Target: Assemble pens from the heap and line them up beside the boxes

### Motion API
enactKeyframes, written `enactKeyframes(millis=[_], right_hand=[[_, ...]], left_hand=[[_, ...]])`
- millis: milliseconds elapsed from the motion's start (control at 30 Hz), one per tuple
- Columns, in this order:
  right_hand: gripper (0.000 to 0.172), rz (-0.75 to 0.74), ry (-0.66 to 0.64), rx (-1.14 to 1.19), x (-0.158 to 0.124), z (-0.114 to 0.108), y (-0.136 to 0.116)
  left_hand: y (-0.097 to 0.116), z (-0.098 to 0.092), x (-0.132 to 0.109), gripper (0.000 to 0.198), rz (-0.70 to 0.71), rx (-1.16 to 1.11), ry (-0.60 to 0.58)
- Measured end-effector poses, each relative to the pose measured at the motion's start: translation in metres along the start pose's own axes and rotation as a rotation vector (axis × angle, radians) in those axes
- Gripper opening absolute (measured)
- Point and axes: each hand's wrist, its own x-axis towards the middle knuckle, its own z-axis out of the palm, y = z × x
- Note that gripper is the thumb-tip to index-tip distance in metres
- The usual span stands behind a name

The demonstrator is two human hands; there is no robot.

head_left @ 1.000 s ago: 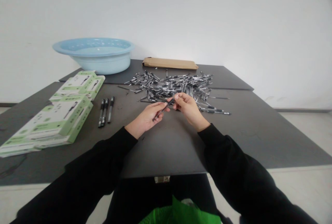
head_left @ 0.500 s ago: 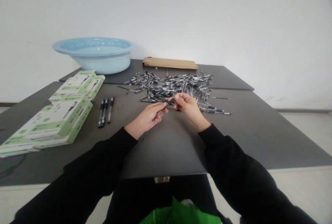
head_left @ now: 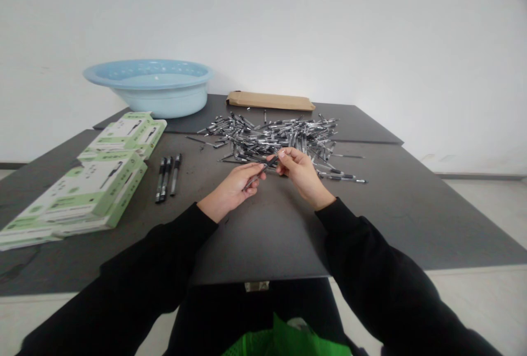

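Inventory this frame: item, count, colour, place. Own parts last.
Held pen: 1, dark, between both hands
Pen pile: uncountable, black/silver-grey/clear, beyond hands
Separate pens: 3, black/clear, left of hands
Boxes: several, white/green, stacked left
Basin: 1, light blue, back left
Flat package: 1, brown, behind pile
Tabletop: seamed, dark grey, underneath
Wall: 1, whitish, background
Floor: 1, pale, around table
Green item: 1, green, bottom edge
Sleeves: 2, black, lower left/right
Left hand: 1, bare, holding pen
Right hand: 1, bare, pinching pen's far end
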Motion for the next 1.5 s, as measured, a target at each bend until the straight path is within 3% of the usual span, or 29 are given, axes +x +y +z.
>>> enactKeyframes(millis=[100,233,300,400,600,800,933,1033,1300,1400,1500], right_hand=[[0.036,0.005,0.0,-0.009,0.0,-0.001,0.0],[0.036,0.014,-0.011,-0.028,0.0,-0.001,-0.001],[0.036,0.02,-0.019,-0.013,-0.001,-0.001,-0.001],[0.036,0.03,-0.024,0.015,-0.001,-0.001,-0.001],[0.039,0.024,-0.005,0.007,0.0,-0.001,-0.001],[0.038,0.063,-0.069,0.083,-0.003,0.002,-0.006],[0.034,0.04,-0.088,0.057,-0.004,0.001,-0.009],[0.032,-0.006,-0.047,0.019,-0.004,0.0,-0.008],[0.034,-0.046,0.092,-0.024,0.0,0.001,0.004],[0.037,-0.015,0.067,-0.018,0.0,0.002,0.004],[0.036,0.01,0.046,-0.009,-0.001,0.002,0.003]], left_hand=[[0.002,0.0,-0.001,0.011,-0.039,-0.034,-0.028],[0.004,-0.004,-0.003,0.032,-0.193,-0.063,-0.259],[0.003,-0.005,-0.004,0.033,-0.2,-0.047,-0.319],[0.001,-0.005,-0.004,0.025,-0.075,0.018,-0.271],[-0.005,-0.005,-0.002,0.027,0.187,0.205,-0.127],[-0.004,-0.008,-0.003,0.02,0.018,0.024,-0.295],[-0.002,-0.008,-0.004,0.019,-0.017,0.0,-0.329],[-0.001,-0.007,-0.005,0.024,0.024,0.053,-0.29],[-0.006,-0.001,-0.004,0.028,0.32,0.396,0.006],[-0.007,0.0,-0.003,0.024,0.278,0.34,-0.001],[-0.007,0.001,-0.003,0.027,0.117,0.172,-0.11]])
